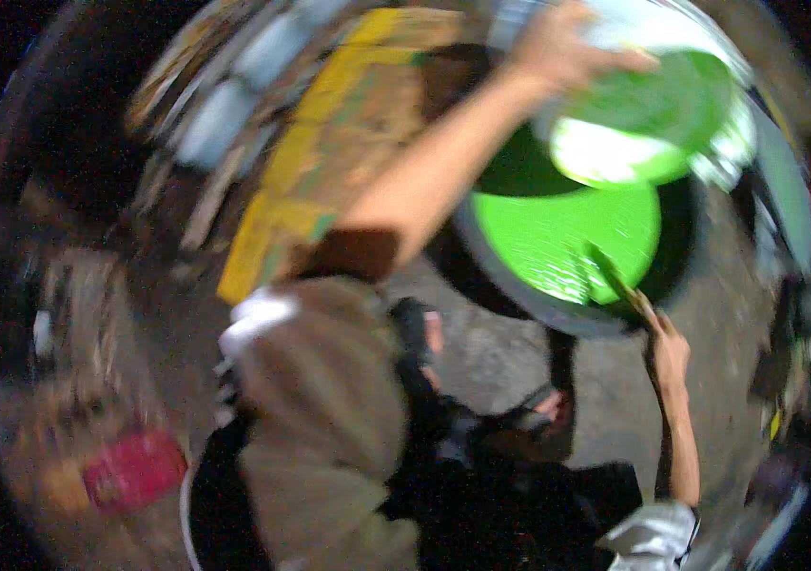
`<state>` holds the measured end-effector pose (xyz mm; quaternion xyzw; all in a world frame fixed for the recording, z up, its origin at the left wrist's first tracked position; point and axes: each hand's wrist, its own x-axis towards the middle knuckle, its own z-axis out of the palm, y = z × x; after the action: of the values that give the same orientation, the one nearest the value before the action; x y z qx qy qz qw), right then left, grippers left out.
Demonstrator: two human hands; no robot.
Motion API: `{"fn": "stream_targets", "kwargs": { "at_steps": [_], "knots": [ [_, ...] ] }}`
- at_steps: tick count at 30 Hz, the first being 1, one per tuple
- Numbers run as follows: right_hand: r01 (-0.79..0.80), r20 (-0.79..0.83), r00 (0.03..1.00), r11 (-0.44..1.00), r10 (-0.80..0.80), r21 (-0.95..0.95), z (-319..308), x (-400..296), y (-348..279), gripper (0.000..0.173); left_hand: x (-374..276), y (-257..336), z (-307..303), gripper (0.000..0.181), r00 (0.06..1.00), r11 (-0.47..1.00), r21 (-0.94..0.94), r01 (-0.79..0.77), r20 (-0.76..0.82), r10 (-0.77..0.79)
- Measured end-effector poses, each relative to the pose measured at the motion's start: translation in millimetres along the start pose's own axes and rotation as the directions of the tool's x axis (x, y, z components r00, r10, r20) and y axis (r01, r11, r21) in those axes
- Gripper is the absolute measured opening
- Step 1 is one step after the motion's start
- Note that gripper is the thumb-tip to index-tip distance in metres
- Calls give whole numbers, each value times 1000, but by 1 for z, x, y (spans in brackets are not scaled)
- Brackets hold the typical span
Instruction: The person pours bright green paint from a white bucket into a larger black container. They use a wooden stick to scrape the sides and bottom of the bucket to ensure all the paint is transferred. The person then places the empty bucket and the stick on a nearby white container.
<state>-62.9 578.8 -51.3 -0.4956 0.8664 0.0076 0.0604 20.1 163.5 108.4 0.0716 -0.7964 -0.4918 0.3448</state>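
Observation:
A large dark tub (pixel 576 321) stands before me with bright green liquid (pixel 555 243), paint-like, inside it. Over its far side, a white bucket (pixel 662 25) tilts with its mouth towards me, its inside coated green. My left hand (pixel 562 50) grips this bucket by its left side; motion blur hides the exact finger placing. At the tub's near right rim, my right hand (pixel 669 350) is closed around a thin stick (pixel 616 278). The stick's far end dips into the green liquid.
Yellow-edged boards (pixel 305 164) lie to the left of the tub. Pale blue blocks or containers (pixel 220 121) and wood pieces are beyond them. A red object (pixel 135 471) lies at lower left. My sandalled feet (pixel 434 335) stand on the concrete-like floor (pixel 498 364).

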Motion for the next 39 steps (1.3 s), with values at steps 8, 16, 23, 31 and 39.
{"fn": "stream_targets", "kwargs": {
  "at_steps": [8, 16, 23, 31, 39],
  "knots": [
    [33, 17, 999, 997, -35, 76, -25, 42, -29, 70, -4, 4, -40, 46, 988, 997, 41, 63, -141, -57],
    [137, -502, 860, 990, -97, 44, -131, 119, -15, 41, -8, 15, -44, 39, 986, 992, 55, 111, -128, -103],
    [-188, -299, 944, 972, 139, -141, -116, 147, -40, 29, -6, 4, -32, 38, 989, 996, 38, 80, -127, -74],
    [35, -278, 959, 997, -54, -73, -99, 153, -56, 15, -20, 12, -27, 39, 983, 997, 39, 65, -177, -57],
    [70, -182, 982, 992, -50, 104, -81, 147, -80, 30, -18, -2, -28, 38, 971, 998, 46, 31, -239, -19]
  ]
}}
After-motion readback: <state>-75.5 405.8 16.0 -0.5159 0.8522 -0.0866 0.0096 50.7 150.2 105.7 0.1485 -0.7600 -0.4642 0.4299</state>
